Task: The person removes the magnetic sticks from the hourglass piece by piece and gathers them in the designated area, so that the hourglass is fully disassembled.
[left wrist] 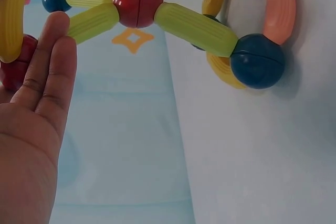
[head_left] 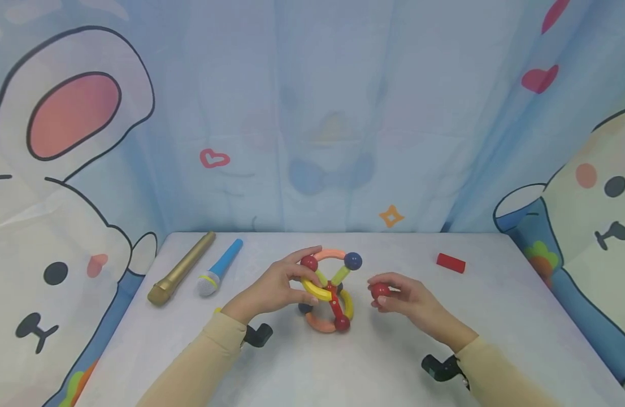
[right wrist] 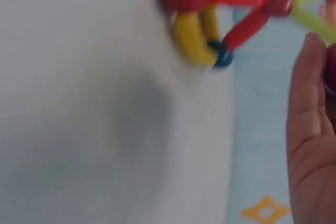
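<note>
A toy structure of magnetic balls and sticks [head_left: 335,305] stands at the middle of the table. Its lower ring has curved sticks, and red and green straight sticks meet at a central red ball [left wrist: 139,3]. My left hand [head_left: 274,285] grips the upper part by a yellow curved stick [head_left: 317,291] and the red ball [head_left: 309,262] joined to it. A dark blue ball [head_left: 352,260] sits at the upper right of the structure. Just right of it, my right hand [head_left: 416,302] pinches a separate red ball [head_left: 380,290] between thumb and fingers.
A gold microphone [head_left: 182,271] and a blue toy microphone [head_left: 225,263] lie at the left of the white table [head_left: 500,339]. Toward the back right is a red block [head_left: 451,263]. Behind the table hangs a blue cartoon curtain [head_left: 419,141].
</note>
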Available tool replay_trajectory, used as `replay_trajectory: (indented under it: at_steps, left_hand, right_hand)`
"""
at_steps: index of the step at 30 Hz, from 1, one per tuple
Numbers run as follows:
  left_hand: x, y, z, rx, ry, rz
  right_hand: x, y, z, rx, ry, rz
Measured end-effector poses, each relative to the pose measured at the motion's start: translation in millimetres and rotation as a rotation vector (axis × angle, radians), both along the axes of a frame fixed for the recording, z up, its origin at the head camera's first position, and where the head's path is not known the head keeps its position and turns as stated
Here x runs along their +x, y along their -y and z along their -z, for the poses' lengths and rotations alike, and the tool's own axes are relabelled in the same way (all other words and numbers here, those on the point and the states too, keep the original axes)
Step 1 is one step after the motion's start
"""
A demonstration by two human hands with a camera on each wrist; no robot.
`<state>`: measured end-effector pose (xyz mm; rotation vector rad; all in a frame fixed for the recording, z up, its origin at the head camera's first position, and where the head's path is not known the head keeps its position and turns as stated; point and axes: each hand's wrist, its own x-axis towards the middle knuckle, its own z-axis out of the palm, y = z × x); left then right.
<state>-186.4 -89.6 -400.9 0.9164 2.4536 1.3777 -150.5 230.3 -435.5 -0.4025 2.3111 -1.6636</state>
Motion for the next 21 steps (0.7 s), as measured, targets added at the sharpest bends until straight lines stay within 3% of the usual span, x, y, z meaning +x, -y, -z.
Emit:
replay_trajectory:
  at_steps: [4,10,14,21]
  left_hand:
    - [0.1,0,-0.5,-0.001,-0.002,0.006]
    - [0.6,1,-0.3,0.003,0.004,0.009]
    - [1.1,1,-0.5,0.007,0.010,0.011]
    - [0.4,1,0.5,0.017,0.009,0.016]
  right_hand:
    - [-14.9,-39,26.0,0.103,0.065,0.118]
    - [-33.9,-85,56.6,0.301,0.057,0.238]
    - [-41.4,-95,65.0,0.353,0.036,0.271]
    - [-44.1,-91,65.4,0.433,-0.013,0.290]
